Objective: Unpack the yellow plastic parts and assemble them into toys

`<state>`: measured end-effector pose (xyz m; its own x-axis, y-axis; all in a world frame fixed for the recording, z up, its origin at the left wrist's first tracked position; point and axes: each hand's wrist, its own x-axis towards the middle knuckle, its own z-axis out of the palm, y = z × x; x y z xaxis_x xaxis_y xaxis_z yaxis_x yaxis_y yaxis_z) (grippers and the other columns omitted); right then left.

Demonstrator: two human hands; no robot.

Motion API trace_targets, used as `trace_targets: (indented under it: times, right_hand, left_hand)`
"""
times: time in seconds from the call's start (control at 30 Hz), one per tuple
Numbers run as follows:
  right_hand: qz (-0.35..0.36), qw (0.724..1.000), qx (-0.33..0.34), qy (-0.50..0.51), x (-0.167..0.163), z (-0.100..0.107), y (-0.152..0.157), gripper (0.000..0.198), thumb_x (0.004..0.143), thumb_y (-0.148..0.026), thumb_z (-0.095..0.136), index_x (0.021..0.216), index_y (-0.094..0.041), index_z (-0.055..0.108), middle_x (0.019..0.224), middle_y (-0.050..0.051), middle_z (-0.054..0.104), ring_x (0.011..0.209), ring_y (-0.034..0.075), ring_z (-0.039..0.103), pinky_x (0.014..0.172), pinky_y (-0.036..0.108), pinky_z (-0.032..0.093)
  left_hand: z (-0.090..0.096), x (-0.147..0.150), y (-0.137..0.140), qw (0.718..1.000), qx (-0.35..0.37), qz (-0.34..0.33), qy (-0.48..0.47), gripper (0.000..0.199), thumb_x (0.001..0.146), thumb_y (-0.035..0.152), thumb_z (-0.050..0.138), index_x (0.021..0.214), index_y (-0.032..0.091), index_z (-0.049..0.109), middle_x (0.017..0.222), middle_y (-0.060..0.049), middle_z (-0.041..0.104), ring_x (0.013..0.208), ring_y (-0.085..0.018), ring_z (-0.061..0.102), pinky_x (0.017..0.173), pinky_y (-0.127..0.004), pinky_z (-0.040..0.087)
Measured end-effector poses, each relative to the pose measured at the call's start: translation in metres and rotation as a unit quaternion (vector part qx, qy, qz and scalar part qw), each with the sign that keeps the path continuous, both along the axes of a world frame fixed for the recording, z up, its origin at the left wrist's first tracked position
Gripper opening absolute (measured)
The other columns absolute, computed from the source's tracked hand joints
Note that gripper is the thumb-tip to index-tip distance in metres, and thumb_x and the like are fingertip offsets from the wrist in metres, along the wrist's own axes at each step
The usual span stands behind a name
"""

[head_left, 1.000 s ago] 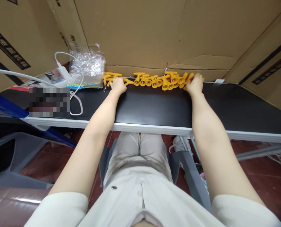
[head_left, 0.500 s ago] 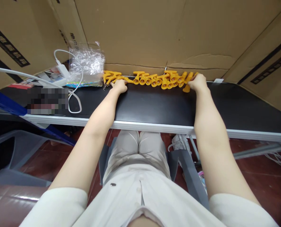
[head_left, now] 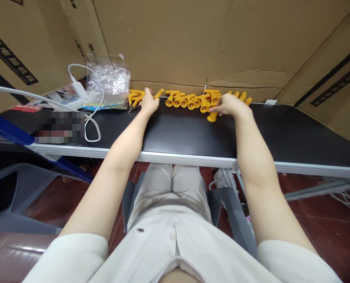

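My left hand (head_left: pixel 149 103) is closed around a yellow branched plastic piece (head_left: pixel 159 93), whose end sticks up past my fingers. Beside it lie several yellow branched pieces (head_left: pixel 136 94) with a small metal chain (head_left: pixel 130 111) among them. With closed fingers, my right hand (head_left: pixel 231 104) grips a yellow plastic piece with a flared cup end (head_left: pixel 212 117), tilted toward me. A row of similar yellow cup-ended pieces (head_left: pixel 191 103) lies along the back of the black table, left of this hand. More yellow ends (head_left: pixel 243 96) show behind my right hand, partly hidden.
Clear plastic bags (head_left: pixel 109 82) stand at the back left, near a white cable (head_left: pixel 100 125) and a white power strip (head_left: pixel 64 103). Cardboard walls (head_left: pixel 175 43) enclose the black tabletop (head_left: pixel 186 133). A pale metal edge (head_left: pixel 189 158) runs along its front.
My right hand has moved left along the row with a yellow cup-ended piece. My left hand has raised one end of a yellow branched piece, which previously pointed right.
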<state>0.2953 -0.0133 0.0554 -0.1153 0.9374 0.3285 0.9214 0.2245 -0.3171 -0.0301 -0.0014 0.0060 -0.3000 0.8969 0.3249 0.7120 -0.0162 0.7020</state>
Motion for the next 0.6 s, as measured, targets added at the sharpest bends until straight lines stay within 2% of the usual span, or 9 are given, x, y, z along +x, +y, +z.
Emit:
trace_targets:
  times: [0.03,0.07,0.13,0.2,0.3,0.43,0.6]
  right_hand:
    - [-0.001,0.999,-0.035,-0.009,-0.008,-0.005,0.002,0.025,0.08,-0.031,0.087,0.073,-0.022,0.065,0.071,0.005,0.067,0.087,0.031,0.073,0.093,0.051,0.062]
    - [0.003,0.999,-0.038,-0.007,-0.016,-0.01,0.004,0.02,0.082,-0.028,0.085,0.077,-0.022,0.066,0.075,0.005,0.069,0.087,0.03,0.073,0.093,0.05,0.063]
    - [0.014,1.0,0.0,0.007,-0.034,-0.021,0.008,0.016,0.083,-0.025,0.082,0.089,-0.021,0.068,0.091,0.009,0.074,0.097,0.031,0.073,0.098,0.049,0.062]
    - [0.022,0.999,0.015,0.02,-0.045,-0.032,0.012,0.023,0.081,-0.024,0.082,0.099,-0.019,0.069,0.104,0.012,0.074,0.105,0.032,0.072,0.102,0.049,0.061]
    - [0.032,0.999,0.008,0.038,-0.051,-0.044,0.019,0.031,0.079,-0.025,0.082,0.107,-0.018,0.069,0.107,0.012,0.074,0.108,0.033,0.071,0.104,0.051,0.059]
    - [0.032,0.998,0.004,0.047,-0.049,-0.046,0.018,0.032,0.083,-0.027,0.079,0.111,-0.018,0.068,0.112,0.013,0.074,0.11,0.033,0.071,0.106,0.051,0.058]
    - [0.042,0.999,0.005,0.027,-0.055,-0.04,0.005,0.037,0.089,-0.027,0.074,0.124,-0.019,0.065,0.12,0.014,0.073,0.111,0.033,0.071,0.106,0.048,0.057]
  left_hand:
    - [0.003,0.002,0.001,0.999,0.015,0.003,-0.044,0.045,0.095,0.015,0.057,0.139,0.023,0.048,0.125,-0.013,0.071,0.126,-0.028,0.068,0.112,-0.045,0.048]
    - [0.006,0.005,0.002,0.996,0.03,0.007,-0.089,0.043,0.098,0.015,0.054,0.14,0.022,0.046,0.126,-0.013,0.071,0.124,-0.024,0.069,0.11,-0.04,0.049]
    - [0.011,0.009,0.006,0.984,0.051,0.009,-0.171,0.04,0.103,0.015,0.05,0.141,0.02,0.042,0.129,-0.013,0.07,0.121,-0.018,0.07,0.105,-0.03,0.051]
    - [0.015,0.011,0.01,0.97,0.057,0.002,-0.235,0.038,0.106,0.018,0.048,0.143,0.018,0.04,0.132,-0.013,0.07,0.12,-0.015,0.07,0.099,-0.025,0.053]
    - [0.015,0.009,0.017,0.957,0.056,-0.011,-0.285,0.04,0.105,0.023,0.055,0.143,0.019,0.043,0.131,-0.013,0.072,0.119,-0.018,0.072,0.093,-0.028,0.056]
    - [0.009,0.004,0.021,0.952,0.045,-0.046,-0.299,0.047,0.099,0.028,0.067,0.141,0.02,0.049,0.13,-0.014,0.074,0.116,-0.023,0.076,0.089,-0.032,0.061]
    - [0.012,0.012,0.007,0.915,0.045,-0.121,-0.382,0.033,0.093,0.019,0.068,0.122,0.019,0.052,0.125,-0.011,0.076,0.11,-0.018,0.079,0.088,-0.026,0.063]
